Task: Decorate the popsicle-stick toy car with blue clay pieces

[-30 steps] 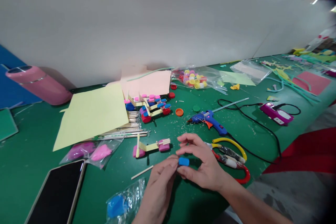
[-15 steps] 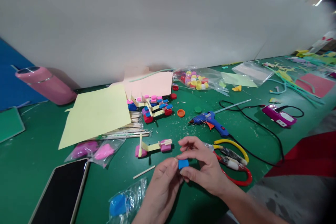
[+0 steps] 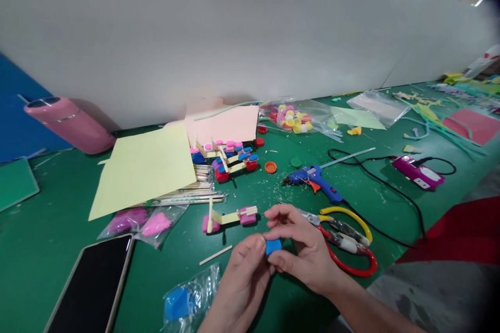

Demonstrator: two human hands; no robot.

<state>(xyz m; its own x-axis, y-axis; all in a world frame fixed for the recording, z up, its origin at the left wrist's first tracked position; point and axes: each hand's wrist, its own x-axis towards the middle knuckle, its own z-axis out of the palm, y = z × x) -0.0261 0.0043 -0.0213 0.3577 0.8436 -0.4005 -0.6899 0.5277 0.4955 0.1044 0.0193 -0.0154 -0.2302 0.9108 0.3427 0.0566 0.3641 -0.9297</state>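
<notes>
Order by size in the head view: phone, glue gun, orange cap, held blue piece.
1. Phone
2. Glue gun
3. Blue piece, orange cap: too alike to rank; fingers partly cover the blue piece.

I am pinching a smooth, matt blue lump that is looking like soft clay. The green table is showing a smooth face with a faint sheen. A crinkled, clear plastic bag is catching the light, and the phone is showing a dark, glossy screen. Matt yellow paper is covering part of some wooden sticks. The pink tumbler is gleaming, its band looking metallic; the glue gun is showing smooth blue plastic.
</notes>
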